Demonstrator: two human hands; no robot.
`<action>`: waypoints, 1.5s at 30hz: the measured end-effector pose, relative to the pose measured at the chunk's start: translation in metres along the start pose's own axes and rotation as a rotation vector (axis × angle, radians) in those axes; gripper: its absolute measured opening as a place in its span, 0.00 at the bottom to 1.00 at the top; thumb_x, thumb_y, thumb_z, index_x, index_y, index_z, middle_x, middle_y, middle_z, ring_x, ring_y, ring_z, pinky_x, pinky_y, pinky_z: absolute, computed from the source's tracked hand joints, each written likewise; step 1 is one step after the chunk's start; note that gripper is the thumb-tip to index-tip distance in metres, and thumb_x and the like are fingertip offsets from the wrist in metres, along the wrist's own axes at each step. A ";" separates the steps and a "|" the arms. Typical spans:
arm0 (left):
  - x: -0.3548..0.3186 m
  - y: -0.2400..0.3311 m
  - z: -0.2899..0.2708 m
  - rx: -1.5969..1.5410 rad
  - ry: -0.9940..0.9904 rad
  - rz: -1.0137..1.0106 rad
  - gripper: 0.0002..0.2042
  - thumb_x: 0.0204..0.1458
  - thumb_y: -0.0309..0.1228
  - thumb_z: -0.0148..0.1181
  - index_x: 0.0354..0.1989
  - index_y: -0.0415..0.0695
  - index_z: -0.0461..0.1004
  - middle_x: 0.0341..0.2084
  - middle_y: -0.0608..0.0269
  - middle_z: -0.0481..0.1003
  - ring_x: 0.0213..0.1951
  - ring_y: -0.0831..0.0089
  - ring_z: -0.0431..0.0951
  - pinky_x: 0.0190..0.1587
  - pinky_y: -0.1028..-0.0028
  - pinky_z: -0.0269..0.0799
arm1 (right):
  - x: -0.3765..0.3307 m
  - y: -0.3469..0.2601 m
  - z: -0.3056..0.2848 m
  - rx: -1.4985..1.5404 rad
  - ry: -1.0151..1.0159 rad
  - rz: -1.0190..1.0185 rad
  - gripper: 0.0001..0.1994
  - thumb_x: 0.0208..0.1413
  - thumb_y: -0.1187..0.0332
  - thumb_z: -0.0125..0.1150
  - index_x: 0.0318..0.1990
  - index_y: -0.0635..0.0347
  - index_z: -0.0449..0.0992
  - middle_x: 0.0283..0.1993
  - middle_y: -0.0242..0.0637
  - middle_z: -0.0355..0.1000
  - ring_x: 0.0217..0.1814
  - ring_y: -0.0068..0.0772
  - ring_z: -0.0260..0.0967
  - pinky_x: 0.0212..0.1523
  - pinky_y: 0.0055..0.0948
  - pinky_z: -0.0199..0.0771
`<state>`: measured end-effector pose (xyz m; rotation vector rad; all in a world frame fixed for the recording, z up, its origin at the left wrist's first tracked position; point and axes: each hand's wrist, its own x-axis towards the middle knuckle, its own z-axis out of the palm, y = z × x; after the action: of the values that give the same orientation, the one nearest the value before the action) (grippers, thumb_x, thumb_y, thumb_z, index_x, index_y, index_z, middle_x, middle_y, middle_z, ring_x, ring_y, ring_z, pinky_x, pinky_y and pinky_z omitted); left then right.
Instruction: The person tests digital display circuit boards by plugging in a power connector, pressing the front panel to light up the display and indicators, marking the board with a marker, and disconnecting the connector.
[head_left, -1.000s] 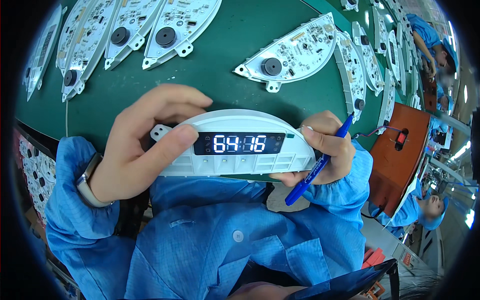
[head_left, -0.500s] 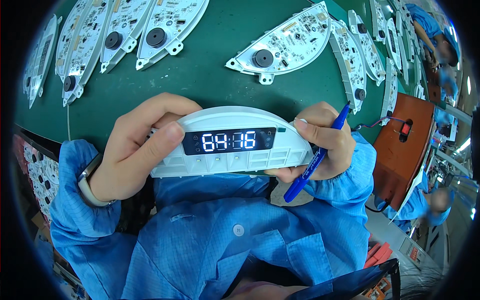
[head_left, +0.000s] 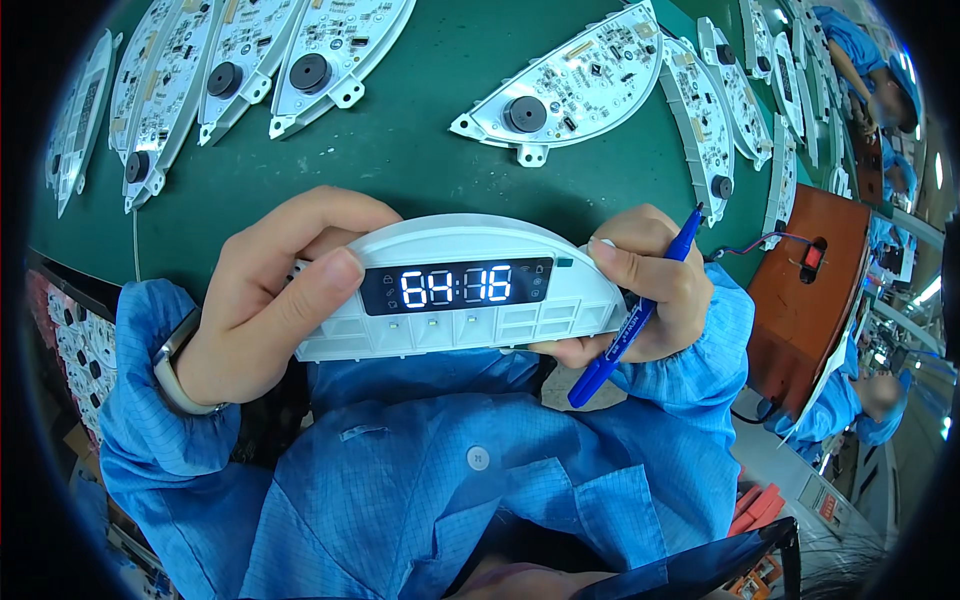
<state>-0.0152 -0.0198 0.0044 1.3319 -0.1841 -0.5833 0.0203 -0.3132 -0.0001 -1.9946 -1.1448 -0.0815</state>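
Perhaps the lit panel (head_left: 470,240), held over the near edge of the table (head_left: 400,150), could slip: the left grip (head_left: 255,310) clasps one end; the right grip (head_left: 665,285) pinches the other alongside a blue marker (head_left: 625,335), whose tip might mark a circuit board (head_left: 700,130) beyond.

An electronics assembly workshop: beyond the left hand (head_left: 268,305) and the right hand (head_left: 660,285), white-framed circuit boards (head_left: 590,85) lie in rows across a green bench (head_left: 420,160); right of the right hand sits a brown box (head_left: 795,335); farther right, people (head_left: 856,45) wear blue workwear near bright lamps (head_left: 938,178).
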 end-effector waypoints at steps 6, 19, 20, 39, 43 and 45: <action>0.001 0.000 0.001 0.018 0.009 0.010 0.15 0.62 0.33 0.45 0.51 0.33 0.65 0.38 0.58 0.75 0.39 0.81 0.72 0.42 0.82 0.66 | -0.001 0.000 0.000 -0.012 0.004 0.002 0.35 0.34 0.61 0.80 0.49 0.63 0.67 0.32 0.42 0.71 0.29 0.33 0.70 0.27 0.27 0.68; 0.001 0.000 -0.001 0.030 0.008 0.016 0.15 0.62 0.32 0.46 0.50 0.34 0.66 0.38 0.59 0.76 0.39 0.81 0.73 0.42 0.82 0.66 | 0.001 0.000 -0.001 -0.051 0.002 -0.031 0.35 0.36 0.58 0.79 0.50 0.63 0.66 0.33 0.41 0.71 0.30 0.33 0.70 0.26 0.27 0.68; 0.001 -0.001 -0.001 0.027 0.010 0.023 0.14 0.62 0.32 0.46 0.50 0.34 0.66 0.38 0.59 0.76 0.39 0.81 0.73 0.42 0.82 0.66 | 0.001 0.000 -0.001 -0.061 -0.004 -0.029 0.35 0.36 0.57 0.78 0.50 0.63 0.66 0.33 0.41 0.71 0.30 0.33 0.70 0.26 0.27 0.68; 0.002 0.001 0.000 0.047 0.036 -0.057 0.17 0.61 0.36 0.47 0.50 0.33 0.65 0.36 0.61 0.75 0.37 0.82 0.72 0.40 0.82 0.65 | 0.003 0.000 0.000 -0.057 -0.033 0.007 0.35 0.34 0.59 0.79 0.48 0.62 0.65 0.33 0.42 0.70 0.31 0.34 0.71 0.28 0.28 0.68; 0.005 -0.003 -0.002 -0.110 0.040 -0.069 0.14 0.62 0.33 0.49 0.48 0.35 0.69 0.36 0.63 0.75 0.38 0.83 0.72 0.42 0.83 0.67 | 0.005 0.003 0.002 -0.049 0.019 -0.011 0.31 0.34 0.60 0.79 0.46 0.63 0.69 0.32 0.40 0.72 0.28 0.36 0.72 0.24 0.29 0.71; 0.005 -0.004 -0.002 -0.112 0.035 -0.072 0.14 0.62 0.33 0.49 0.49 0.35 0.69 0.36 0.63 0.75 0.38 0.83 0.72 0.42 0.83 0.67 | 0.005 0.003 0.002 -0.037 0.013 -0.013 0.31 0.34 0.60 0.79 0.46 0.63 0.70 0.33 0.41 0.72 0.29 0.36 0.72 0.24 0.29 0.71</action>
<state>-0.0112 -0.0205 -0.0011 1.2431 -0.0738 -0.6223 0.0243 -0.3094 -0.0009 -2.0169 -1.1554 -0.1230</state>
